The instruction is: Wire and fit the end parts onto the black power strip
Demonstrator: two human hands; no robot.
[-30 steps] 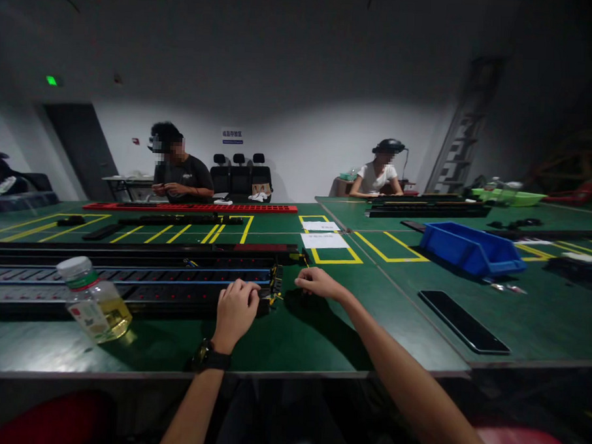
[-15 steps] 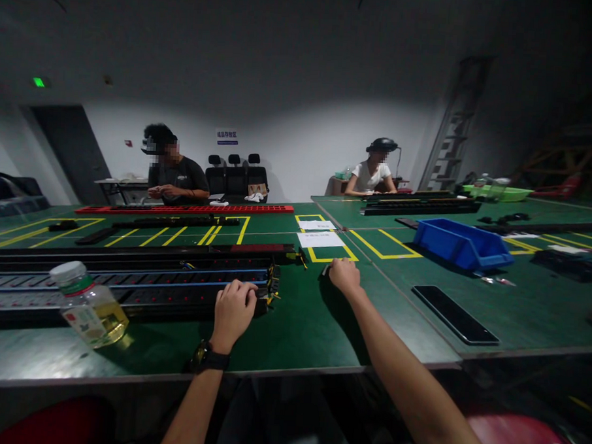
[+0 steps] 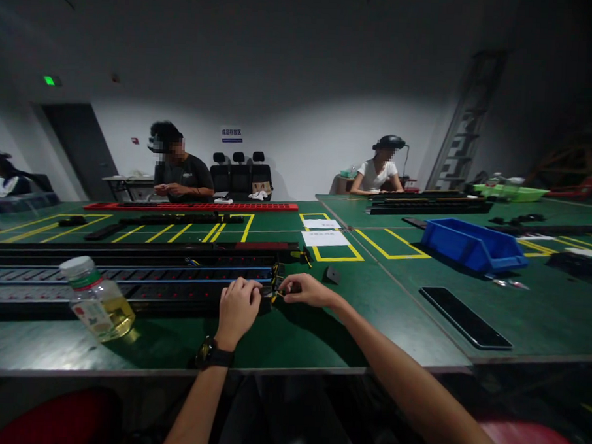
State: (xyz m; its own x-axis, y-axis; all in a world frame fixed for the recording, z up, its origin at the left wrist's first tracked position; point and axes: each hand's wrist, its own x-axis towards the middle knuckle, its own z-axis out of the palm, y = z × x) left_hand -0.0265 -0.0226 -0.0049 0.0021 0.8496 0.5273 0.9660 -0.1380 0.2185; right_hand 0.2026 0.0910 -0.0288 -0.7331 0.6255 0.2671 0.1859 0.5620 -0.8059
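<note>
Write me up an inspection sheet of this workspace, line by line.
Surface: green tabletop, marked with yellow tape.
Workpieces: long black strip assembly with blue edging and red dots; small black plate lying beyond the right hand.
Clutter: drink bottle with yellow liquid, smartphone, blue bin.
Hands: left hand on the assembly's end; right hand at the yellow wires, exact grip unclear.
Cables: yellow wires protruding from that end.
Surroundings: dark-shirted person and white-shirted person across the table, both wearing headgear.
</note>
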